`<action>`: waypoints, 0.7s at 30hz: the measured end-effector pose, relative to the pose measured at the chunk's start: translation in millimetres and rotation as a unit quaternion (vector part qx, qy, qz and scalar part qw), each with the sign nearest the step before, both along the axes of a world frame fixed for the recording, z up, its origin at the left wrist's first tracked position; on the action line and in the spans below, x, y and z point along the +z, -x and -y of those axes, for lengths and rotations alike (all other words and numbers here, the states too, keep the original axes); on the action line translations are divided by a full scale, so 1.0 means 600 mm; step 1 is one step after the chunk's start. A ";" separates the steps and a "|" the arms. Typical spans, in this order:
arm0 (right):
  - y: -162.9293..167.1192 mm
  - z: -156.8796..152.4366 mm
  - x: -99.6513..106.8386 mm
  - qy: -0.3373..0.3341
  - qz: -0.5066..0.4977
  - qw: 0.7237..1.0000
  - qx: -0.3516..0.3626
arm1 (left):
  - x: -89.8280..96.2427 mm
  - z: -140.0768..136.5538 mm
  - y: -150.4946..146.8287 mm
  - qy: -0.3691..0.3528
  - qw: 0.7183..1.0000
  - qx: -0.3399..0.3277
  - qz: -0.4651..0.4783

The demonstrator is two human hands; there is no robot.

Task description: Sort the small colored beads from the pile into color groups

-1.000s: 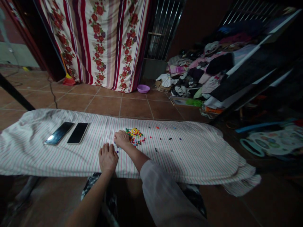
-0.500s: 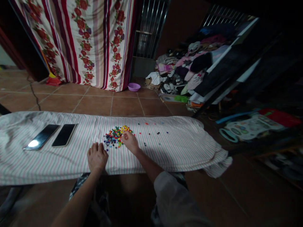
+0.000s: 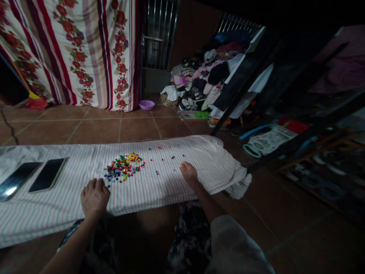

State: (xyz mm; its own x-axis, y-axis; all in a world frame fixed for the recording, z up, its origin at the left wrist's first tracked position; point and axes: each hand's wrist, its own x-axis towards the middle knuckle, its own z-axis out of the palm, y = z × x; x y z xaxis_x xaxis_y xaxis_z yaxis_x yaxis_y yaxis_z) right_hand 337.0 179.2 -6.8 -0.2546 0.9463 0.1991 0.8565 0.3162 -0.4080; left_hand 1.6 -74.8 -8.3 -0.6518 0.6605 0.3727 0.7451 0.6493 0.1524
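A pile of small coloured beads or pieces (image 3: pixel 124 166) lies on the striped cloth, with yellow, green, red, blue and black among them. Right of the pile, several single pieces and little groups are spread apart, such as a dark pair (image 3: pixel 173 157) and an orange group (image 3: pixel 159 147). My right hand (image 3: pixel 189 173) is over the cloth right of these, thumb and fingers pinched on a small white piece (image 3: pixel 181 165). Palm down, my left hand (image 3: pixel 95 196) rests on the cloth at the pile's near left, its fingers extended and holding nothing.
Two dark-screened phones (image 3: pixel 47 175) lie at the left of the cloth-covered table (image 3: pixel 159 190). Beyond it on the tiled floor are a purple basin (image 3: pixel 146 105), a heap of clothes (image 3: pixel 203 80) and a red broom (image 3: pixel 36 102). A floral curtain (image 3: pixel 97 57) hangs behind.
My right hand has moved from the pile to the right, past the separate pieces, with a white piece now showing at its fingertips. My left hand stays resting. The view has turned right.
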 end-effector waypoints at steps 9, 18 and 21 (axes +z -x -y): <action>-0.034 -0.020 -0.017 0.018 0.068 0.997 0.022 | 0.011 0.001 -0.006 0.023 1.000 0.003 0.011; -0.033 -0.014 -0.056 -0.031 -0.055 0.998 0.002 | 0.018 -0.001 -0.010 0.051 0.998 0.016 0.024; -0.034 -0.013 -0.063 -0.056 -0.085 0.995 -0.002 | 0.018 -0.001 -0.009 0.051 0.998 0.021 0.022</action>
